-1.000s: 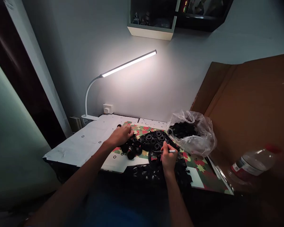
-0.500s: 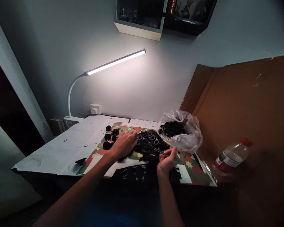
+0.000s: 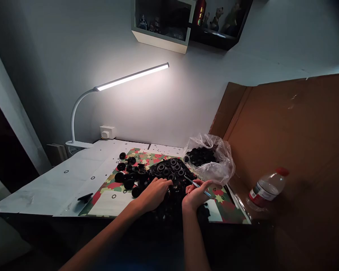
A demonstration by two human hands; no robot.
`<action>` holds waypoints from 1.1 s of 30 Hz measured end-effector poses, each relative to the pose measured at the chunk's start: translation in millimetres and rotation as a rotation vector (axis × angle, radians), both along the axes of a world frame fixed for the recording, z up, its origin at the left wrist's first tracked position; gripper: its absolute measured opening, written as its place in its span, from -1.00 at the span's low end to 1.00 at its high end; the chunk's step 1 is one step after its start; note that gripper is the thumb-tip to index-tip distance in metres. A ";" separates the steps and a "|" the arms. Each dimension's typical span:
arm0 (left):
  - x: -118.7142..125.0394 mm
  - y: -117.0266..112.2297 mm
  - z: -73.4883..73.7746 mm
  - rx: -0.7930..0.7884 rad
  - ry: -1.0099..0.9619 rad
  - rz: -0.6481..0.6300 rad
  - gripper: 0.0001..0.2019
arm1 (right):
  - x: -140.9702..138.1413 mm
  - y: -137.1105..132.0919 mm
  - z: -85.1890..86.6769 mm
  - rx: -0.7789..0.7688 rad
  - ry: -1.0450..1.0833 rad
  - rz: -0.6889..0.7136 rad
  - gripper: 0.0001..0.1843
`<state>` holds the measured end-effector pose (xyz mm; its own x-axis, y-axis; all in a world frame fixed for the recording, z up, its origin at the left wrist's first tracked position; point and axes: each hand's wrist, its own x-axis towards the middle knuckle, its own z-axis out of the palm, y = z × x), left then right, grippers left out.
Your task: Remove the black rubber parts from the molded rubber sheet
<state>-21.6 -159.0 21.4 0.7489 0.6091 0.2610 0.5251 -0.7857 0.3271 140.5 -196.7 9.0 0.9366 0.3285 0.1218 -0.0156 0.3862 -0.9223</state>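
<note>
My right hand (image 3: 197, 194), palm partly up, has its fingers closed round a slim pen-like metal tool (image 3: 196, 184). The tool's thin tip points up and left towards black ring-shaped parts (image 3: 166, 172) heaped on the table. Close by, my left hand (image 3: 156, 192) is palm down over the front of the heap, its fingers curled and pressed together. What they pinch is hidden and too dark to make out. Round black wheel-like pieces (image 3: 129, 183) lie in a loose group to the left of the heap.
A clear plastic bag (image 3: 226, 165) of black parts stands behind my right hand. To the right are a red-capped bottle (image 3: 267, 190) and a large cardboard sheet (image 3: 293, 124). A lit lamp (image 3: 132, 77) reaches over the table (image 3: 48, 188). A small black piece (image 3: 85, 198) lies at the front left.
My left hand has come back from the round pieces towards my body and nearer my right hand. The tool in my right hand now shows more of its length. The view has shifted slightly.
</note>
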 end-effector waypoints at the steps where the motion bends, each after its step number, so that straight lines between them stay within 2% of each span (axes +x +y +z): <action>1: -2.9 0.5 1.5 0.011 0.008 0.009 -0.73 | -0.4 1.1 -1.0 -0.020 -0.007 0.019 -0.18; 8: -19.9 -4.5 22.3 0.055 0.042 -0.040 -0.76 | -2.5 9.0 -12.0 -0.168 -0.171 0.168 -0.31; 13: -2.5 4.4 27.5 0.130 -0.078 0.123 -0.75 | 0.2 10.9 -16.3 -0.214 -0.253 0.180 -0.36; 16: 15.1 16.4 21.6 0.173 -0.132 0.197 -0.74 | 1.3 9.6 -16.5 -0.238 -0.280 0.148 -0.36; 20: 29.8 26.6 5.2 0.201 -0.111 0.187 -0.68 | 2.8 9.7 -17.6 -0.263 -0.322 0.133 -0.38; 26: 30.2 27.2 -17.3 0.228 -0.084 0.180 -0.67 | 5.0 15.3 -22.9 -0.273 -0.336 0.168 -0.40; 33: 33.3 27.6 -28.0 0.241 -0.099 0.224 -0.67 | 5.6 15.5 -23.2 -0.260 -0.354 0.225 -0.36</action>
<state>11.7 -131.4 -6.6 0.5670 0.6679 0.4822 0.6683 -0.7152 0.2047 146.1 -181.2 -14.2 0.7551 0.5796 0.3065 0.2593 0.1653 -0.9515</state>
